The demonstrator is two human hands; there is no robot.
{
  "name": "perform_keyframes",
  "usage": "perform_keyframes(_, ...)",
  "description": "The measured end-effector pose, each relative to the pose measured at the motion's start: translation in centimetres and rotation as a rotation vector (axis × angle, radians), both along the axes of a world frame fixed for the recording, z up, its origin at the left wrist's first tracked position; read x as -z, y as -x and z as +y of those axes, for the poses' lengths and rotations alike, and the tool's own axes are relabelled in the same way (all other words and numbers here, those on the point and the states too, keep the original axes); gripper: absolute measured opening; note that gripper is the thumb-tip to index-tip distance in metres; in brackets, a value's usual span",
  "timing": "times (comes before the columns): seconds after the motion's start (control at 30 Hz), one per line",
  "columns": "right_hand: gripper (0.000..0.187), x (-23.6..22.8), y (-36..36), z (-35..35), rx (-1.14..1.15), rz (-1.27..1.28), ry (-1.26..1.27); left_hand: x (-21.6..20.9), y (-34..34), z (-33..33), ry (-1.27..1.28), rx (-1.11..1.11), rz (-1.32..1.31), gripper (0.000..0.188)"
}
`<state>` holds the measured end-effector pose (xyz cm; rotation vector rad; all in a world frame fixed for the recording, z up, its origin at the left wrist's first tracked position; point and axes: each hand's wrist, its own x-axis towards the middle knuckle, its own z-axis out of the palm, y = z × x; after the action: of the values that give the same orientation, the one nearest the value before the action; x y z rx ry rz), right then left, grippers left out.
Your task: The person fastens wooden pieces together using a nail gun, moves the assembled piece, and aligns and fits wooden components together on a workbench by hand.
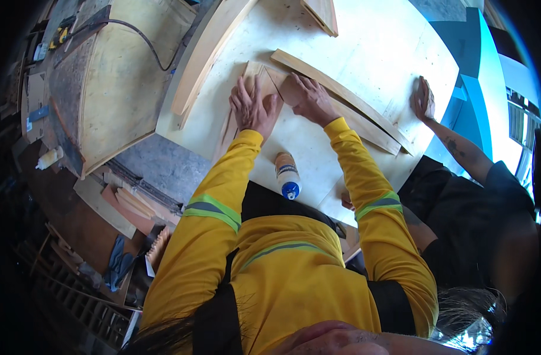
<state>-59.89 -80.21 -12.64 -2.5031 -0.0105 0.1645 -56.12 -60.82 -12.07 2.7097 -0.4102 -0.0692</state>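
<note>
Two flat wooden boards meet at a slanted joint on the pale worktable. My left hand lies on the left board, fingers spread and open. Across the right board, close to the joint, my right hand is closed, its fingers over the top and thumb at the near edge. A narrow wooden strip runs along the far side of the right board. Between my forearms, a glue-type bottle with a blue cap lies on its side near the table's front edge.
A long wooden plank lies to the left, another wood piece at the far edge. On the right, a co-worker's hand rests on the table. A second plywood surface carrying a cable stands left, beyond a gap.
</note>
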Motion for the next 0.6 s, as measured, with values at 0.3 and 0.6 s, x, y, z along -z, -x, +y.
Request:
perform_keyframes(0.3,0.098,-0.66,-1.13,0.03,0.007,0.113,0.055,0.14,0.19,-0.22,-0.12,0.063,0.084,0.061)
perform_keyframes(0.6,0.098,-0.28,-0.54,-0.13,-0.003,0.093,0.053,0.98,0.15,-0.04,-0.096,0.085,0.045,0.063)
